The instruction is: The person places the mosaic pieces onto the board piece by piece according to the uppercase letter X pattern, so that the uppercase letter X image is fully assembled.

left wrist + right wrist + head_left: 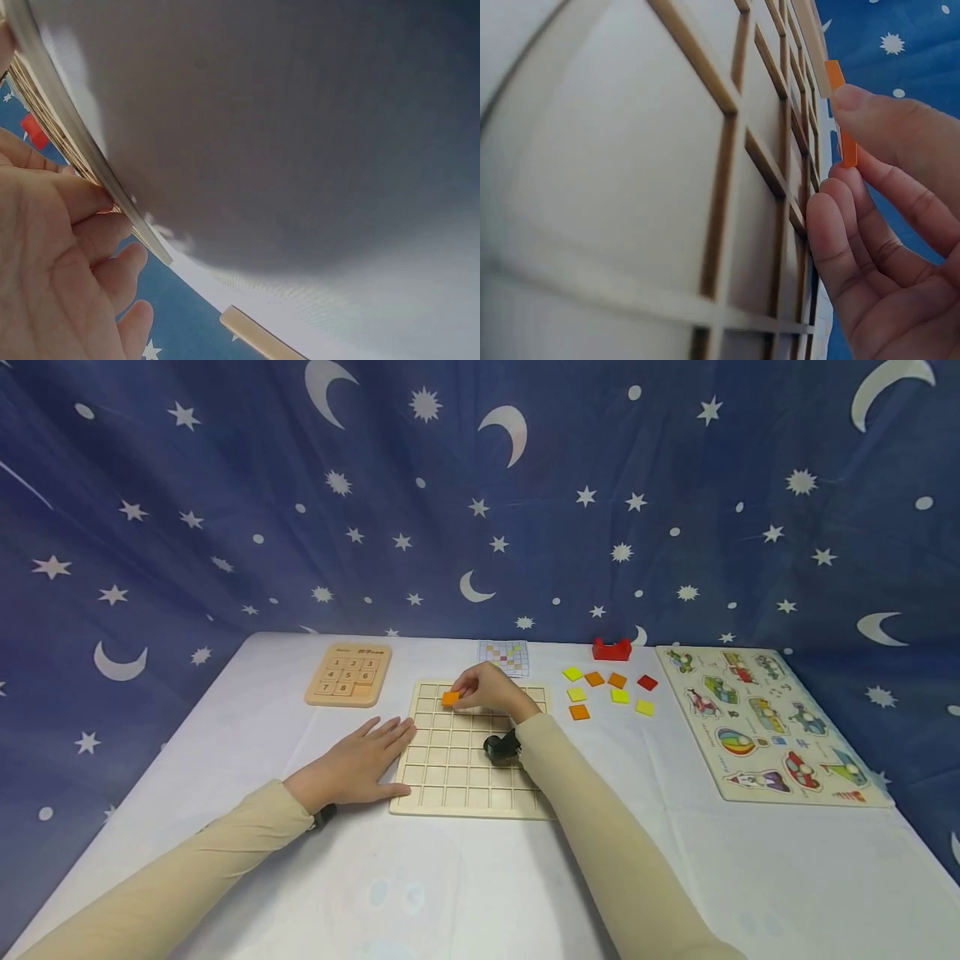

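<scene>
Pinching an orange tile point(450, 699) between thumb and fingers of the right hand point(487, 687), over the far left part of a pale wooden grid board point(450, 774). Seen nearly edge-on in the right wrist view, with the thumb against it. Hard to judge from these angles any contact between tile and board. Stretching the left hand point(360, 766) beside the board, fingers straight and spread, with fingertips and thumb touching the left edge.

Lying to the right of the board on the white-covered bench point(465, 893): four loose yellow tiles point(619, 696), three more in orange point(579, 712) and a single red tile point(647, 682). Standing behind these, a small red holder point(611, 649). Just beyond the board, a printed card point(504, 657) with a coloured grid pattern. To the left, a wooden number puzzle point(348, 675) showing 1 to 8. Well apart on the right, a picture puzzle point(772, 727). Hanging behind everything, a dark blue curtain point(420, 543) patterned with moons and stars.
</scene>
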